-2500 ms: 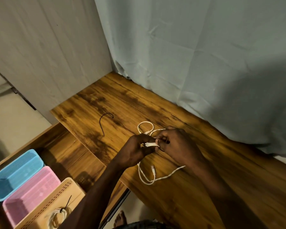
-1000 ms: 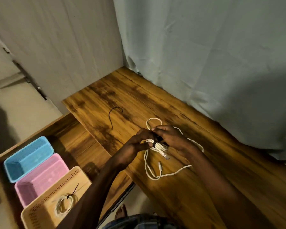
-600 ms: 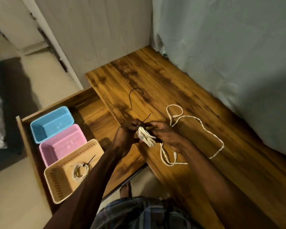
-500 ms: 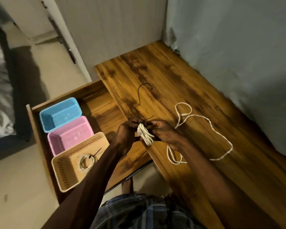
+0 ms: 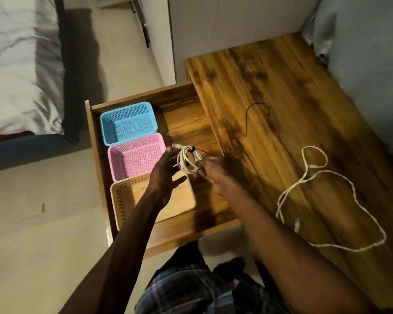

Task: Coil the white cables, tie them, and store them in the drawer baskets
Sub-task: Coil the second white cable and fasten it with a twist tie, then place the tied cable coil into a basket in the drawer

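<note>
Over drawer [image 5: 186, 123], left arm [image 5: 145, 214] hides beige basket [image 5: 127, 200] contents.

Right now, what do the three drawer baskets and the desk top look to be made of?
The blue basket, pink basket and tan basket look like moulded plastic: thin walls pierced with regular rows of small holes, matte, in uniform colour. The desk top shows streaky brown wood grain with a smooth, slightly glossy sheen; whether it is solid wood or a laminate cannot be told from here.

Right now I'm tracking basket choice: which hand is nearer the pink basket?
Left. The left hand hovers at the pink basket's right rim; the right hand holds the coiled cable farther right.
</note>
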